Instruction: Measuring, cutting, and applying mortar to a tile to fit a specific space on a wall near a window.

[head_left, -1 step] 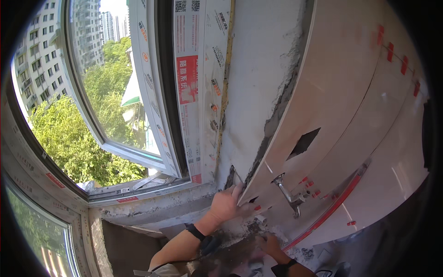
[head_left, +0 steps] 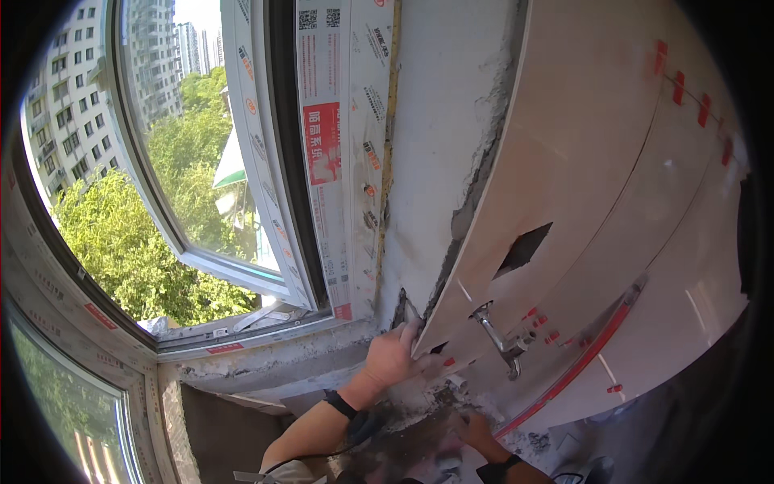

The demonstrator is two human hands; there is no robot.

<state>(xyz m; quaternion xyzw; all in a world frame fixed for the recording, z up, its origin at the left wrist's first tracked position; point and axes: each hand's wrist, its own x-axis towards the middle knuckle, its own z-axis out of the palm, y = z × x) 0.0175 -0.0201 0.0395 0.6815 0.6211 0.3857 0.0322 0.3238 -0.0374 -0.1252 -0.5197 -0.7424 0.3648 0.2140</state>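
Note:
My left hand (head_left: 391, 356) is closed at the near corner of a large beige wall tile (head_left: 588, 105), its fingers at the tile's left edge beside the bare plaster. The fingers' far side is hidden. Lower and to the right, my right hand (head_left: 476, 431) is beneath the tile, near grey rubble; its fingers are dim and partly hidden. Black bands circle both wrists. A chrome tap (head_left: 508, 347) sticks out from the tiled wall to the right of my left hand. Above the tap, a dark square hole (head_left: 524, 248) is cut in the tile.
To the left, an open window sash (head_left: 201, 161) has buildings and trees beyond it. A rough plaster strip (head_left: 439, 121) runs between the window frame (head_left: 322, 145) and the tile. Red clips (head_left: 680, 87) sit on the tile joints. Against the wall is a long red bar (head_left: 592, 355).
The view has shifted slightly, so the tile and window frame appear a little farther left. Both hands stay in nearly the same place.

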